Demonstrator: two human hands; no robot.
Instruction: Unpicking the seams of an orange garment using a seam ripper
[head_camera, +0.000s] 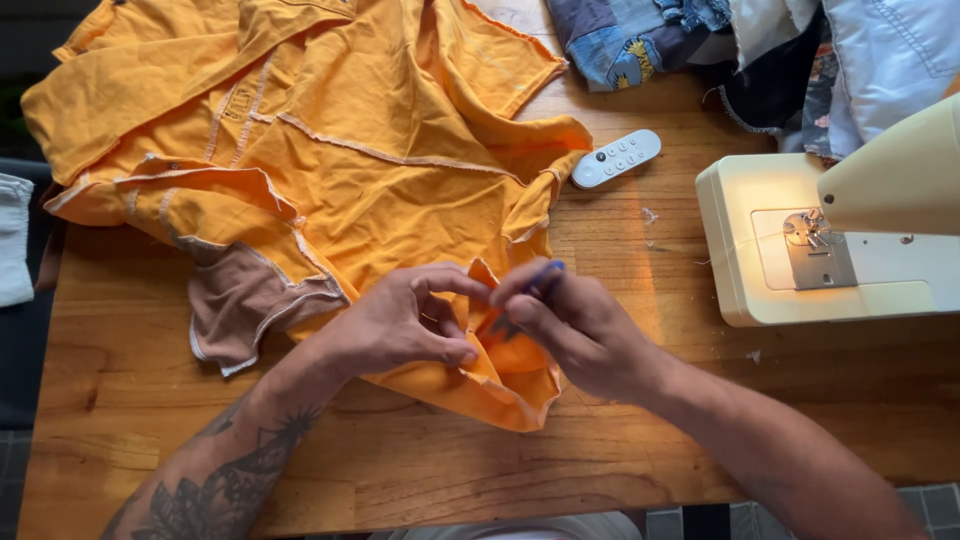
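Orange garment (340, 150) spread over wooden table (120, 400), filling upper left and centre of frame; brown panel (235, 300) at its lower left edge. Left hand (405, 320) pinching garment's folded edge at centre. Right hand (570, 325) curled around small blue tool (545, 272), tip against same edge. White remote (616, 158) just right of garment. Cream sewing machine (780, 250) at right. Fabric pile (760, 50) upper right.

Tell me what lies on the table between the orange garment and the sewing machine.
Head view: a white remote control lies between the orange garment and sewing machine; otherwise bare wooden table.
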